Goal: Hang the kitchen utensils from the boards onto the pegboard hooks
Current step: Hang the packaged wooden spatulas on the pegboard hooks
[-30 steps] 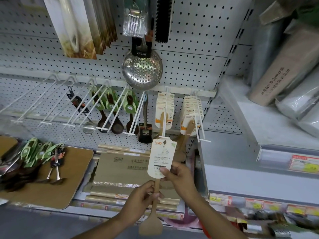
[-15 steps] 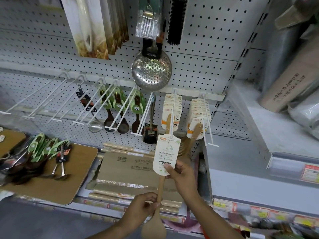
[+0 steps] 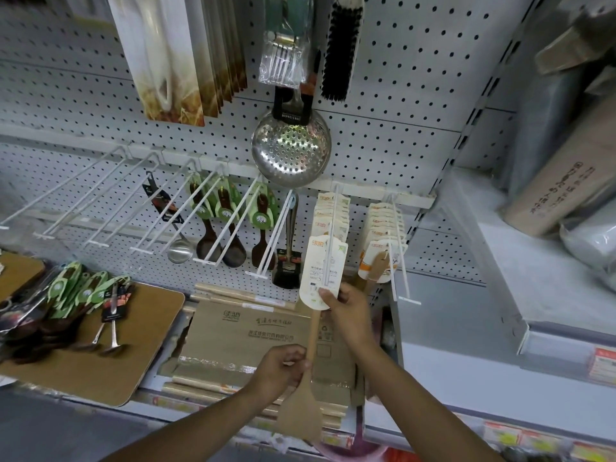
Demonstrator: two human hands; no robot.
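I hold a wooden spatula (image 3: 301, 408) with a white card label (image 3: 316, 271) upright in front of the pegboard. My right hand (image 3: 346, 308) pinches the bottom of the card. My left hand (image 3: 283, 366) grips the wooden handle lower down. The card's top sits on the white double hook (image 3: 331, 228) where several like spatulas hang. On a brown board (image 3: 110, 355) at the left lie green-carded spoons (image 3: 83, 288) and small metal ladles (image 3: 111, 325).
More white hooks (image 3: 100, 201) run along the left, some bare, some bearing dark spoons. A steel skimmer (image 3: 291, 151) hangs above. Another spatula row (image 3: 383, 235) hangs at the right. Flat cardboard boxes (image 3: 256, 331) lie on the shelf below. A grey shelf (image 3: 500, 295) juts out at the right.
The spatula has risen and moved toward the pegboard, its card now threaded onto the hook; both hands followed it up. The view also shifted closer.
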